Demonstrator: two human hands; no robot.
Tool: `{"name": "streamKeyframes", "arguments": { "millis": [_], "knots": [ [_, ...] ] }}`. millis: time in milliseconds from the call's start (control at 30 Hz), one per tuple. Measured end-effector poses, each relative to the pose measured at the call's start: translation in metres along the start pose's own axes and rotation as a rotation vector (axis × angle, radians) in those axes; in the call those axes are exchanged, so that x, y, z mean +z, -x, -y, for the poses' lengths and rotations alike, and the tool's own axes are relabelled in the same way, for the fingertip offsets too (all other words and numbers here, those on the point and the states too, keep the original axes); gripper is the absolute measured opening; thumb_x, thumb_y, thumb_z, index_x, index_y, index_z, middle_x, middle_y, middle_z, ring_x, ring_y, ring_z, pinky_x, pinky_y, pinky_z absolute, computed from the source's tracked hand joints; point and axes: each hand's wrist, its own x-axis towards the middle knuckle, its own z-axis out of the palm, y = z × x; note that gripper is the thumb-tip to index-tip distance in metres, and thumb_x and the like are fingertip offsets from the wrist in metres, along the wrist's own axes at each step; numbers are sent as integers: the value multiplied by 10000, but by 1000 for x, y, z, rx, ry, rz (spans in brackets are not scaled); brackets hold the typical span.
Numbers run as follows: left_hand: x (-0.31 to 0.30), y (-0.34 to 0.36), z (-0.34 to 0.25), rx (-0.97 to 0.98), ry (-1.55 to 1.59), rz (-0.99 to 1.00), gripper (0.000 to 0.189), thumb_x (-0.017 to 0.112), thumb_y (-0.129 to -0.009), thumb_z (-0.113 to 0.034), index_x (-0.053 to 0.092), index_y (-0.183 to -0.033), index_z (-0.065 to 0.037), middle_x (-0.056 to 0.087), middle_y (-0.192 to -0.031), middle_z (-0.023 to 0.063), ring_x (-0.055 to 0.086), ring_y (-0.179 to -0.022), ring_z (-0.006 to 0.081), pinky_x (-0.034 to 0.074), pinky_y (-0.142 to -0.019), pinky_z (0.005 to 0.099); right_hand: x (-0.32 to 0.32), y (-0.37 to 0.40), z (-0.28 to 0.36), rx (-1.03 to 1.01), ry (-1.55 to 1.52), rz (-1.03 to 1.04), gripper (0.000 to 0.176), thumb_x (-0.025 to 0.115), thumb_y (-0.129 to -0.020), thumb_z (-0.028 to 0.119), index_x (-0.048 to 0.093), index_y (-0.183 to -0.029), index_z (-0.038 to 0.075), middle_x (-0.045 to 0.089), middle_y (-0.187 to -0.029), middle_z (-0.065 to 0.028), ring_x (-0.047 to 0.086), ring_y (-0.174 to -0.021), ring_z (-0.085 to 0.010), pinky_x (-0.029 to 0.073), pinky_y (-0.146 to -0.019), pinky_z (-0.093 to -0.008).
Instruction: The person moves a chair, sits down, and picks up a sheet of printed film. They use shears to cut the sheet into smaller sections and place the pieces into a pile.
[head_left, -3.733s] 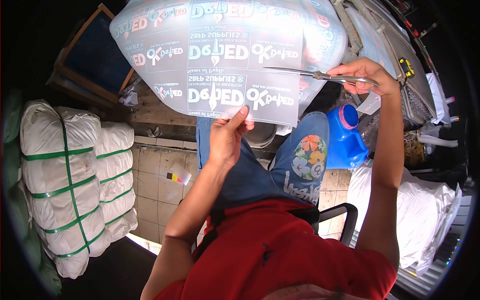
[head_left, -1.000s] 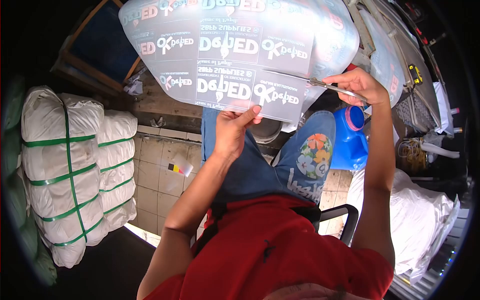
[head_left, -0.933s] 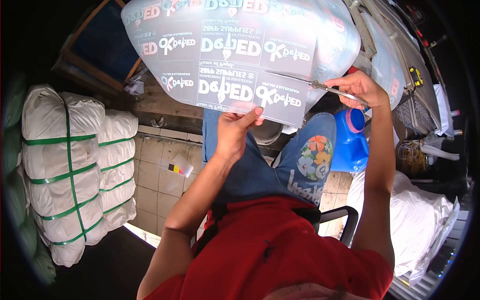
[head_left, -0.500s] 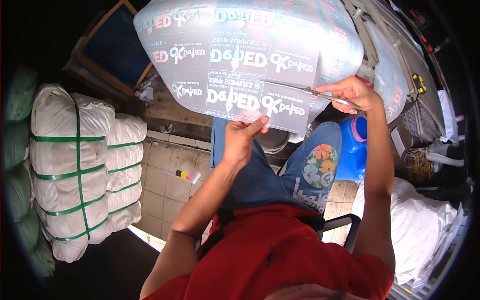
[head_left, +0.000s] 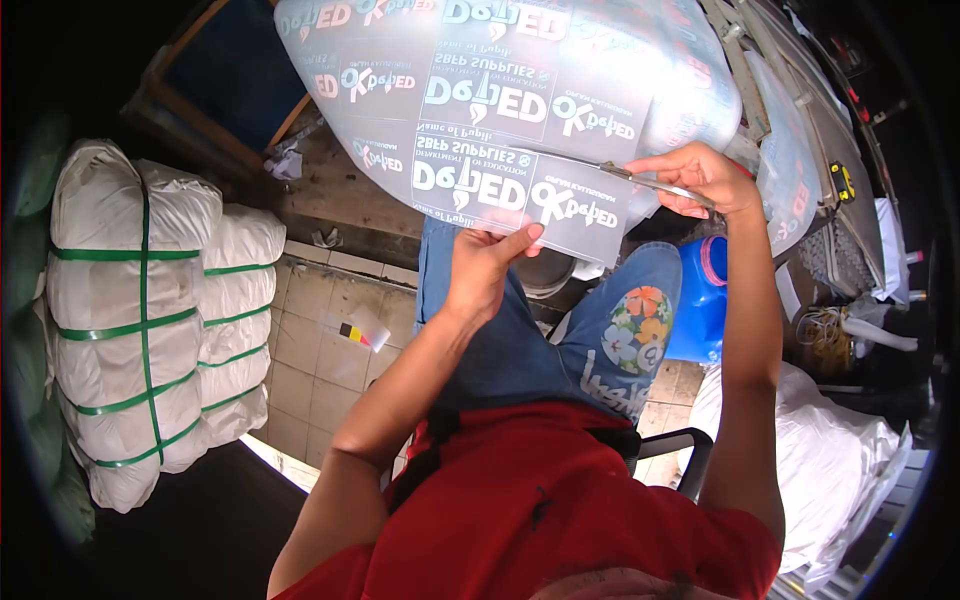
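A large, glossy printed sheet (head_left: 490,95) with repeated "DepED" panels spreads over the top middle of the view. My left hand (head_left: 488,262) pinches its lower edge, thumb on top of the print. Scissors (head_left: 655,183) are in my right hand (head_left: 705,180), at the sheet's right side. Their blades lie along the line between two rows of panels, pointing left, with a cut strip below them. How far the blades are apart cannot be made out.
White bales with green straps (head_left: 125,320) stand at the left. A blue container (head_left: 700,310) is beside my right knee. White sacking (head_left: 815,450) lies at the lower right. A yellow tape measure (head_left: 843,182) is at the right, and a blue wood-framed panel (head_left: 232,75) at the upper left.
The whole view has shifted slightly. My left hand still pinches the sheet's edge, and the scissors remain in my right hand at the same row line.
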Motion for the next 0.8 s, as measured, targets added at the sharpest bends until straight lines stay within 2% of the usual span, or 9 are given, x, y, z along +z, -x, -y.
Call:
{"name": "streamKeyframes", "arguments": {
  "millis": [167,233,467,667,733,800],
  "knots": [
    [2,1,-4,2,56,-13,152,769,-824,-9,685,-950,-11,705,-851,53,647,-723,114,522,-689,244,1,-14,2,26,-3,11,890,642,-884,582,446,-1389,-124,477,-611,-7,376,-470,-41,290,-408,-184],
    [2,2,-4,-8,42,-7,151,772,-822,-14,681,-943,-13,707,-849,56,647,-724,111,521,-693,242,3,-23,-1,-39,-17,18,880,645,-889,566,437,-1396,-123,472,-610,-1,381,-482,-42,293,-414,-185],
    [-2,0,-3,3,73,0,143,773,-822,-16,678,-929,-14,707,-843,60,644,-724,107,516,-698,238,7,-25,-1,34,21,-14,917,646,-873,596,434,-1396,-127,458,-606,5,371,-490,-45,290,-421,-183],
    [1,1,-3,0,77,9,154,776,-813,-11,685,-937,-10,705,-843,60,641,-722,112,518,-692,242,16,-37,-9,-25,-11,-32,933,640,-871,609,425,-1401,-127,503,-640,-5,365,-489,-39,288,-425,-186],
    [2,1,-3,2,70,-17,194,789,-802,-18,686,-965,1,708,-868,67,643,-730,116,523,-694,249,15,-41,-12,-90,-12,4,898,630,-896,578,418,-1404,-132,545,-688,-17,365,-492,-38,288,-427,-192],
    [1,1,-4,9,69,-10,208,791,-798,-18,685,-975,5,710,-883,71,646,-735,118,527,-695,250,13,-40,-13,-64,-37,0,867,637,-905,547,420,-1407,-125,562,-714,-21,366,-495,-40,289,-428,-194]
  ]
}}
